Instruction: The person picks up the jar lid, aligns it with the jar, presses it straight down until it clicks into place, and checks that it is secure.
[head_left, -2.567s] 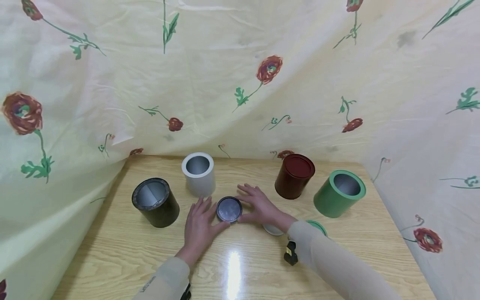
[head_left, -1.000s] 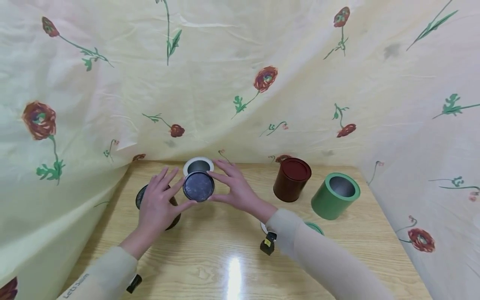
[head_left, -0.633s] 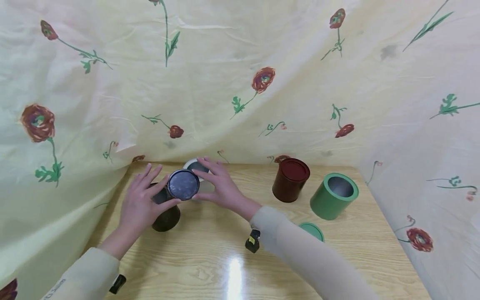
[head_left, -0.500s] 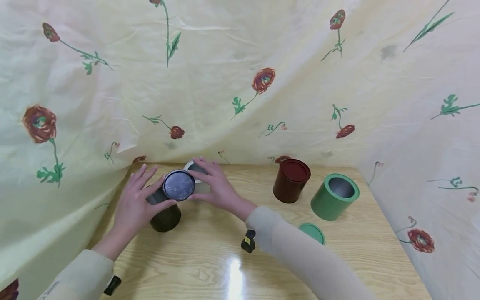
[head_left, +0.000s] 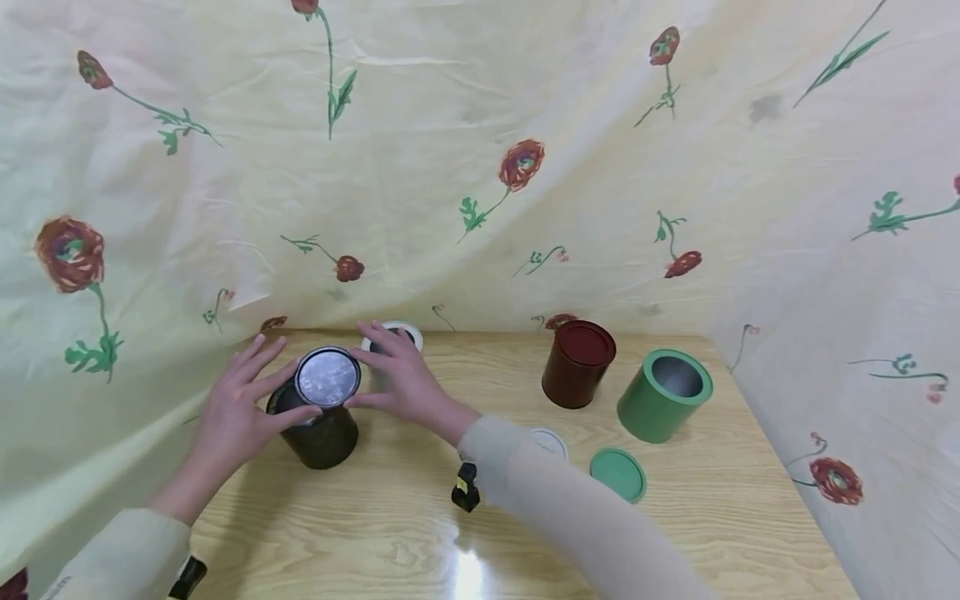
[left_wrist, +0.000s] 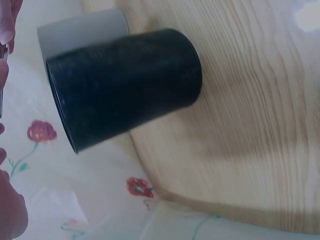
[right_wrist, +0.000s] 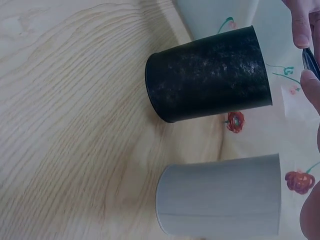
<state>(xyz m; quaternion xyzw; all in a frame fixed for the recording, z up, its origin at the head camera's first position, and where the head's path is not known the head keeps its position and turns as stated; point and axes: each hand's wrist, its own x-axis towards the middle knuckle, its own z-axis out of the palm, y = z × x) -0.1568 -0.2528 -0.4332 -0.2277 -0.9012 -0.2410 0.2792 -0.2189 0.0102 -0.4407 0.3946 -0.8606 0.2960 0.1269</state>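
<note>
A round black lid is pinched at its edges between my left hand and my right hand. Thumbs and fingertips touch opposite sides of its rim. Under it stands the upright black can, whose open top the lid partly hides in the head view. Both wrist views show a gap: in the right wrist view the lid is beyond the top of the black can. Only the fingertips show at the left wrist view's edge.
Beside the black can stands an open white can, partly behind my right hand. Farther right are a dark red can with its lid on and an open green can. A white lid and a green lid lie on the wooden table.
Both hands have lifted the black lid off the table and carried it left, past the front of the white can, to over the black can. The cans have stayed in place.
</note>
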